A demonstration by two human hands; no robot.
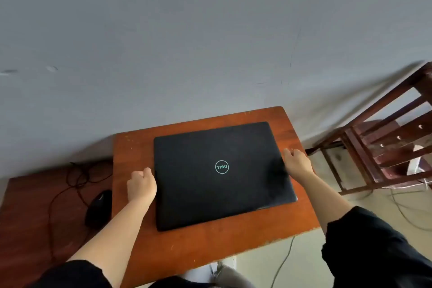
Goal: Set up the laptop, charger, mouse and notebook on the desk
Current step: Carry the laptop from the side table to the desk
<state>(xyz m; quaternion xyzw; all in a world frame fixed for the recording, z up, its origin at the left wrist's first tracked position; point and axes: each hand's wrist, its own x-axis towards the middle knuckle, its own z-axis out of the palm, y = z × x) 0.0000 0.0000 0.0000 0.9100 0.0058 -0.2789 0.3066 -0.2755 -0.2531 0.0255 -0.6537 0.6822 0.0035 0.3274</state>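
A closed black laptop [222, 175] with a round teal logo lies flat on the small orange-brown desk [210, 248], lid up. My left hand [141, 186] grips the laptop's left edge with fingers curled. My right hand [297, 162] holds the right edge near the far corner. A black mouse [98, 208] lies on a lower dark red-brown surface [30, 217] left of the desk, with a thin black cable [77, 177] tangled behind it. No notebook or charger brick is in view.
A grey wall stands right behind the desk. A dark wooden chair frame [383, 145] stands to the right on a pale floor. Thin cables [284, 262] run over the floor by the desk's near right corner and under the chair.
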